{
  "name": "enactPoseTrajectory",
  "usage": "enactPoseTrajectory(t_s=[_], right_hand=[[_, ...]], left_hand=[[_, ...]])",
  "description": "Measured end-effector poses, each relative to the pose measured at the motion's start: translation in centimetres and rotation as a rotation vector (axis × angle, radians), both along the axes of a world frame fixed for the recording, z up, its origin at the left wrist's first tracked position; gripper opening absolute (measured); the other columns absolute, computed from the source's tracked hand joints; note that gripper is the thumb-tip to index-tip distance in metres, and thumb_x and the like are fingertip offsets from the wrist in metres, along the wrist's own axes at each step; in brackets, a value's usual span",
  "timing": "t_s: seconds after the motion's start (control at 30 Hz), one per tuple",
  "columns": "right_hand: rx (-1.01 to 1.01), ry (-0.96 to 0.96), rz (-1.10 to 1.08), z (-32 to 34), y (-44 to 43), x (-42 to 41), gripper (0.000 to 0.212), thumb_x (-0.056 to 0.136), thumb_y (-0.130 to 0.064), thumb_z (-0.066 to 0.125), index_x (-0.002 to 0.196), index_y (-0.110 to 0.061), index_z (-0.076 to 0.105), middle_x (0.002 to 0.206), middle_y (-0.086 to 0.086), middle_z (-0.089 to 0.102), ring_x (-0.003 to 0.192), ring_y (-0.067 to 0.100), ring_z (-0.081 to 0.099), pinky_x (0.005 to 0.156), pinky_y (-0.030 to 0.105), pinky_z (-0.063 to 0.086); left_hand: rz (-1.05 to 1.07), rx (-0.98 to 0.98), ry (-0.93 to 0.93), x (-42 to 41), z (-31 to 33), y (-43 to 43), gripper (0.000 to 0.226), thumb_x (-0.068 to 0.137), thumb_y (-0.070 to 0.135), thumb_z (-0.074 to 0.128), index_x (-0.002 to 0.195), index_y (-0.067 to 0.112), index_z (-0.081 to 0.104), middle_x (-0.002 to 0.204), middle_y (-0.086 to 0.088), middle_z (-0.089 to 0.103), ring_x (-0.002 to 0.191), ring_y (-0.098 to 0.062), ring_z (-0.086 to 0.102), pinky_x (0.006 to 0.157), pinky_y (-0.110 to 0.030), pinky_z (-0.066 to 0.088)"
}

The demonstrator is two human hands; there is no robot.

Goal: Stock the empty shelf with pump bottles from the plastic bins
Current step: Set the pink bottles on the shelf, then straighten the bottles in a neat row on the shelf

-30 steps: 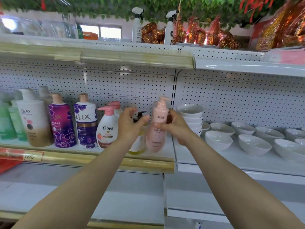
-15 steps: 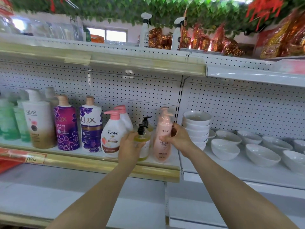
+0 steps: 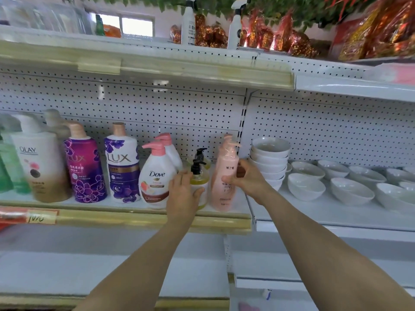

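Partly, left hand hides the yellow bottle.

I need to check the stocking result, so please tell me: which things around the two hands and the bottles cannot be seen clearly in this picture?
All in the head view:
- Yellow bottle: the left hand covers its label and base.
- Pink bottle: the right hand hides its right side; label text too small.
- Second Dove bottle: mostly behind the front Dove bottle.
- Green bottles: blurred, cut by the left edge.
- Plastic bins: not in view.
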State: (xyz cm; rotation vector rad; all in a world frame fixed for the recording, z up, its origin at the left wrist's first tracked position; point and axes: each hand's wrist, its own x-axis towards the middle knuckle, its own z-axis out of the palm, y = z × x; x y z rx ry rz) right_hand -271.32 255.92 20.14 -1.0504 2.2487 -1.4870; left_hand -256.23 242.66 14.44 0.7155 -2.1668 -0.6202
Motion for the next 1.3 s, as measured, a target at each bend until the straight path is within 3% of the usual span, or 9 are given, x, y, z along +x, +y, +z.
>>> enactPoseTrajectory(t_s=[0.2, 0.27, 0.37, 0.47, 0.6, 0.7, 1.0, 1.13, 1.3], right_hand=[[0.049, 0.062, -0.107, 0.3, 0.2, 2.8, 0.041, 0.086, -0.018, 0.076, 0.123, -0.018, 0.059, 0.112, -0.002, 0.068, 0.101, 0.014, 0.065, 0.094, 0.039, 0.054], [0.123, 0.140, -0.133, 0.9, 0.6, 4.1, 0.045, 0.088, -0.025, 0.073, 0.128, -0.014, 0.055, 0.118, 0.000, 0.065, 0.109, 0.019, 0.062, 0.091, 0.036, 0.049], [0.133, 0.253, -0.223, 2.3, 1.6, 6.2, 0.051, 0.091, -0.031, 0.070, 0.132, -0.008, 0.051, 0.119, 0.003, 0.060, 0.112, 0.023, 0.057, 0.082, 0.030, 0.041], [0.144, 0.433, -0.251, 4.7, 2.8, 8.7, 0.057, 0.091, -0.033, 0.068, 0.139, -0.010, 0.048, 0.132, 0.012, 0.055, 0.121, 0.030, 0.054, 0.092, 0.036, 0.045], [0.250, 0.651, -0.184, 7.7, 3.4, 13.2, 0.062, 0.093, -0.040, 0.063, 0.147, -0.018, 0.042, 0.150, 0.009, 0.045, 0.138, 0.030, 0.039, 0.105, 0.042, 0.042], [0.300, 0.767, -0.107, 8.3, 2.9, 17.5, 0.060, 0.095, -0.050, 0.055, 0.145, -0.018, 0.044, 0.152, 0.007, 0.043, 0.139, 0.027, 0.037, 0.104, 0.041, 0.040], [0.313, 0.788, 0.081, 8.8, -3.0, 32.7, 0.065, 0.096, -0.060, 0.047, 0.148, -0.023, 0.040, 0.156, 0.005, 0.037, 0.143, 0.026, 0.033, 0.107, 0.043, 0.037], [0.275, 0.778, 0.114, 9.2, -7.7, 40.5, 0.063, 0.096, -0.057, 0.048, 0.147, -0.019, 0.040, 0.151, 0.009, 0.043, 0.138, 0.029, 0.039, 0.104, 0.043, 0.040], [0.285, 0.758, 0.119, 8.9, -14.3, 49.4, 0.068, 0.097, -0.058, 0.046, 0.153, -0.021, 0.034, 0.156, 0.007, 0.039, 0.143, 0.027, 0.033, 0.109, 0.045, 0.036]], left_hand=[[-0.080, -0.021, -0.123, 1.0, 0.9, 0.0, 0.068, 0.092, 0.034, 0.065, 0.148, 0.010, 0.036, 0.158, -0.005, 0.029, 0.143, -0.026, 0.025, 0.114, -0.034, 0.026], [-0.106, -0.041, -0.199, 1.8, 1.9, 0.3, 0.073, 0.093, 0.034, 0.065, 0.152, 0.009, 0.030, 0.161, -0.007, 0.024, 0.147, -0.027, 0.021, 0.117, -0.036, 0.022], [-0.127, -0.070, -0.159, 3.9, 4.0, 1.4, 0.071, 0.090, 0.025, 0.070, 0.149, 0.010, 0.036, 0.160, -0.009, 0.026, 0.143, -0.033, 0.026, 0.114, -0.040, 0.029], [-0.067, -0.105, -0.143, 6.9, 6.8, 2.4, 0.065, 0.088, 0.022, 0.072, 0.145, 0.014, 0.042, 0.160, -0.010, 0.027, 0.144, -0.033, 0.026, 0.112, -0.042, 0.030], [0.082, -0.187, -0.183, 12.2, 9.9, 2.7, 0.062, 0.094, 0.036, 0.062, 0.147, 0.015, 0.038, 0.156, -0.009, 0.032, 0.138, -0.032, 0.031, 0.105, -0.043, 0.038], [0.185, -0.199, -0.199, 16.9, 10.7, 3.2, 0.056, 0.098, 0.045, 0.050, 0.145, 0.014, 0.040, 0.149, -0.010, 0.038, 0.131, -0.033, 0.038, 0.099, -0.044, 0.042], [0.369, -0.192, -0.343, 34.1, 11.2, -1.0, 0.066, 0.091, 0.060, 0.043, 0.138, 0.014, 0.045, 0.146, -0.012, 0.044, 0.132, -0.035, 0.039, 0.104, -0.049, 0.042], [0.411, -0.156, -0.268, 41.6, 10.9, -5.1, 0.055, 0.098, 0.045, 0.050, 0.144, 0.016, 0.041, 0.145, -0.010, 0.044, 0.132, -0.034, 0.039, 0.098, -0.048, 0.043], [0.396, -0.137, -0.252, 50.9, 10.9, -11.7, 0.060, 0.098, 0.054, 0.042, 0.146, 0.018, 0.040, 0.148, -0.010, 0.042, 0.136, -0.034, 0.035, 0.104, -0.049, 0.040]])
